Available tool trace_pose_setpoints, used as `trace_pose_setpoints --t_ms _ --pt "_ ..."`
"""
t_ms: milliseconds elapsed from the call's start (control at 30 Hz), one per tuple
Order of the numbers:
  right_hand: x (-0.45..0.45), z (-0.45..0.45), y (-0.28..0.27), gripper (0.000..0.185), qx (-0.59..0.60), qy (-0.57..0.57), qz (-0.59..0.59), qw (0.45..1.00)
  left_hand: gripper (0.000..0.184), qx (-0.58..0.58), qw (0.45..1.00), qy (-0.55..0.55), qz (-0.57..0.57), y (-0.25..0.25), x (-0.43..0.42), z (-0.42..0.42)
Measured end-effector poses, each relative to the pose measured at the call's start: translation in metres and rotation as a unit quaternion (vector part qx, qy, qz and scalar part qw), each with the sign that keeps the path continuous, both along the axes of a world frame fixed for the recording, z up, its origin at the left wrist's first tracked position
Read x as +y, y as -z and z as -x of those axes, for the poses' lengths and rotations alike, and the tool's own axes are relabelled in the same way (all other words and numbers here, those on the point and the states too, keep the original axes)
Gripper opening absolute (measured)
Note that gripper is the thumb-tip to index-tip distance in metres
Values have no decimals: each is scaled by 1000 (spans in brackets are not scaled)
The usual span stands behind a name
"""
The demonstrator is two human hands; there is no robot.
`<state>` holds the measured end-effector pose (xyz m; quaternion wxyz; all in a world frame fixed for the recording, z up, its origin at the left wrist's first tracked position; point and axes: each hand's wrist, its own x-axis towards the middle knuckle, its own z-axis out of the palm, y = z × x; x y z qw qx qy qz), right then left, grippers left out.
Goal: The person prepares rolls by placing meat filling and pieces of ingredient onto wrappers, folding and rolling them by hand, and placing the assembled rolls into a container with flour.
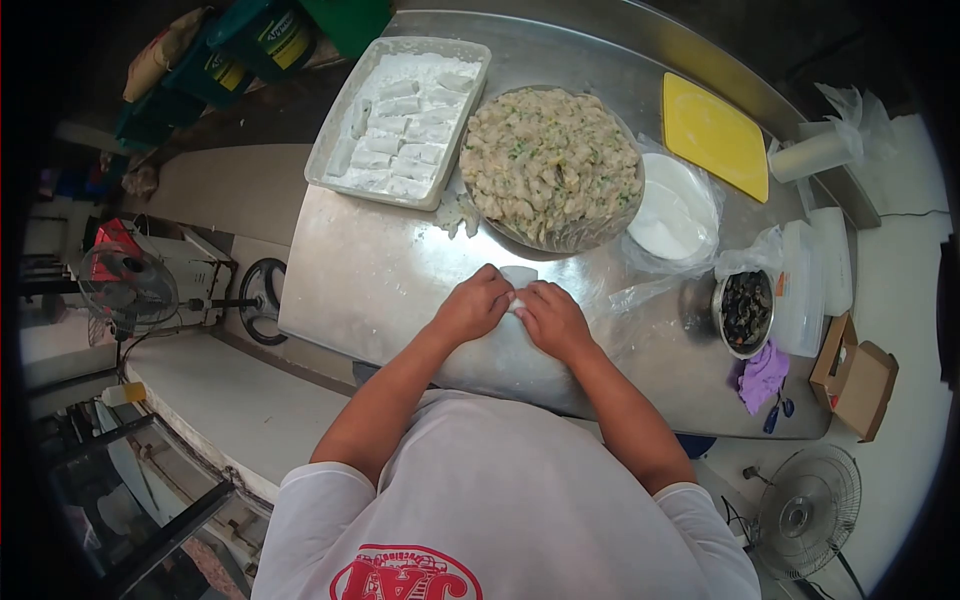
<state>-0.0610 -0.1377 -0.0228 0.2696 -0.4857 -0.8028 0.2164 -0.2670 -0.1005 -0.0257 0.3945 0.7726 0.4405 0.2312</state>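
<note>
My left hand (474, 306) and my right hand (553, 319) meet over the steel table (390, 275), fingers closed on a white wrapper (519, 274). Its pale far edge shows beyond my fingertips; whatever it may enclose is hidden. Just past my hands stands a large round bowl heaped with a pale chopped filling (553, 165) flecked with green. To its left, a rectangular plastic tray (436, 196) holds several rolls (398, 106) lying in white powder. Right of the filling, a stack of round white wrappers (674, 208) sits in clear plastic.
A yellow board or lid (712, 135) lies at the back right. Farther right are a metal bowl of dark pieces (746, 308), a purple cloth (763, 377), clear plastic containers (799, 290) and an open cardboard box (855, 378). Fans (808, 510) stand on both sides.
</note>
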Motion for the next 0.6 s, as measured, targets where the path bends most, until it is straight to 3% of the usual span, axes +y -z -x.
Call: trace_pose_setpoints --t_ms 133,200,333,433,600 --pt "2 -1 4 26 -28 -7 3 1000 19 0 999 -10 -33 5 -10 -1" --pt "3 -1 2 29 -51 -15 37 998 29 7 990 30 -140 2 -17 5" --pt "5 2 -4 30 -43 -7 39 998 40 58 990 47 -117 7 -13 10" --pt "-3 3 -4 30 -16 1 -44 999 39 63 991 44 -107 6 -12 10" --pt "-6 2 0 32 -78 -1 -30 996 36 -19 991 19 -129 -4 -16 6"
